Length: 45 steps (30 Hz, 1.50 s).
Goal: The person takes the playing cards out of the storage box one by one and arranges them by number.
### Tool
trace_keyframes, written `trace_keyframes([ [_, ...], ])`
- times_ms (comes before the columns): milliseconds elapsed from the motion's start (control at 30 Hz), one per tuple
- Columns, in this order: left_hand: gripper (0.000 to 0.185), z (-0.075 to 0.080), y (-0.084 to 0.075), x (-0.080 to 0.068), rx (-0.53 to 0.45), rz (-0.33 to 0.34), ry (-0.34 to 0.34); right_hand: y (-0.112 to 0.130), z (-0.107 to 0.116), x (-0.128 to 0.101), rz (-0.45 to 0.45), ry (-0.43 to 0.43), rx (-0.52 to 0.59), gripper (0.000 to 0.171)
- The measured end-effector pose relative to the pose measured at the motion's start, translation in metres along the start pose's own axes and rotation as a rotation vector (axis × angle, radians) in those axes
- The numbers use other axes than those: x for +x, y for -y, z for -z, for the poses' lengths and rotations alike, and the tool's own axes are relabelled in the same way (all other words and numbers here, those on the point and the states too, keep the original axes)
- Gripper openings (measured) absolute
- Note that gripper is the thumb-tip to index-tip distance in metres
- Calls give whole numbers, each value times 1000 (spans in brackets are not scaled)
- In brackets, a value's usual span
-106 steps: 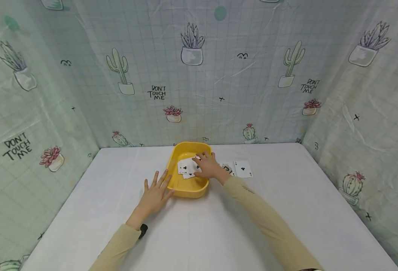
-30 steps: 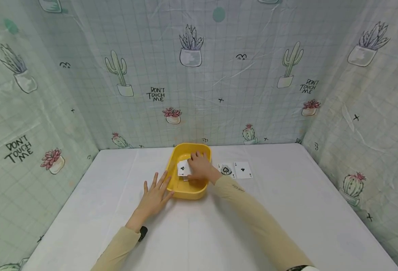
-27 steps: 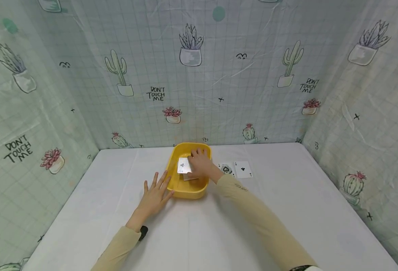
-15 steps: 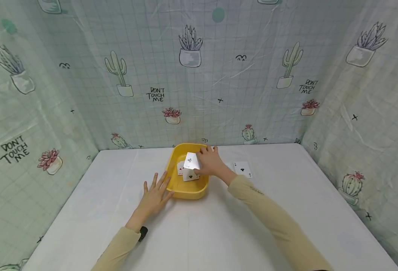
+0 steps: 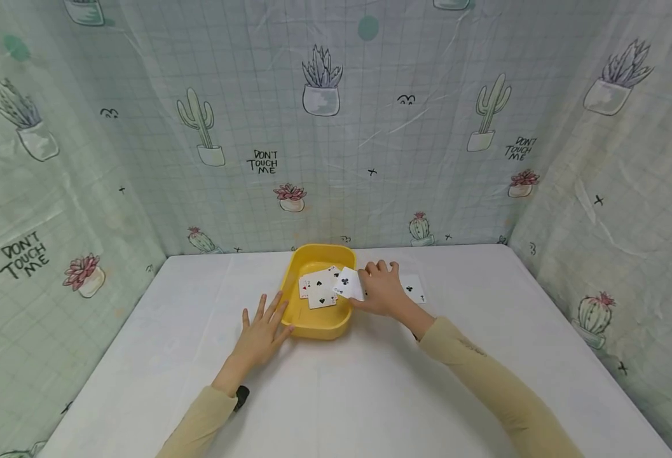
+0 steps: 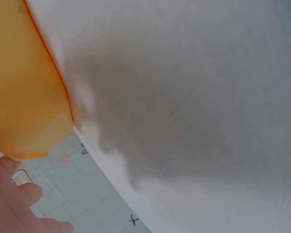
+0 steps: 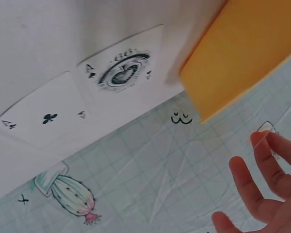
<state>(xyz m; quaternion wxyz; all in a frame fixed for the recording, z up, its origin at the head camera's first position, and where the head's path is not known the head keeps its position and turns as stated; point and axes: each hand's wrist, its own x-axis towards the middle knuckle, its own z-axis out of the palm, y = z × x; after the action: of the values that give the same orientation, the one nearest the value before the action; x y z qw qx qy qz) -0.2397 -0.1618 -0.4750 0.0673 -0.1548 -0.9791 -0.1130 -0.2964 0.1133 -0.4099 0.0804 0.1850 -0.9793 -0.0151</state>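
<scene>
Several glossy cards [image 5: 318, 289] are lying in the rounded yellow plastic tray [image 5: 313, 321]; the right hand [image 5: 383, 294] is pinching a club card [image 5: 349, 284] over its rim, the left hand [image 5: 261, 331] resting flat, fingers spread.

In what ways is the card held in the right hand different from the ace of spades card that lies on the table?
The held card is pinched by the right hand and lifted over the rim of the yellow tray; the ace of spades lies flat on the white table. The held card shows a small club; the ace shows a large ornate spade. Both are white playing cards, face up.
</scene>
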Motion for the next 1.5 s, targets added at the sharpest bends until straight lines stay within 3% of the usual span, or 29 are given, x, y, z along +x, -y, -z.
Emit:
trace_keyframes([
  [367,63,-2,-1,-1,-8,-3,-27,-23,-25,-36,-44,-140,-38,60],
  [533,62,-5,0,-2,-20,-25,-78,-25,-36,-49,-57,-171,-56,61],
  [667,62,-5,0,-2,-16,-29,-88,-26,-43,-57,-72,-150,-77,61],
  [1033,63,-3,0,-2,-8,6,-19,-26,-68,-73,-124,-70,-79,60],
  [1500,62,-4,0,-2,-13,2,-35,-24,-72,-76,-175,-24,-121,59],
])
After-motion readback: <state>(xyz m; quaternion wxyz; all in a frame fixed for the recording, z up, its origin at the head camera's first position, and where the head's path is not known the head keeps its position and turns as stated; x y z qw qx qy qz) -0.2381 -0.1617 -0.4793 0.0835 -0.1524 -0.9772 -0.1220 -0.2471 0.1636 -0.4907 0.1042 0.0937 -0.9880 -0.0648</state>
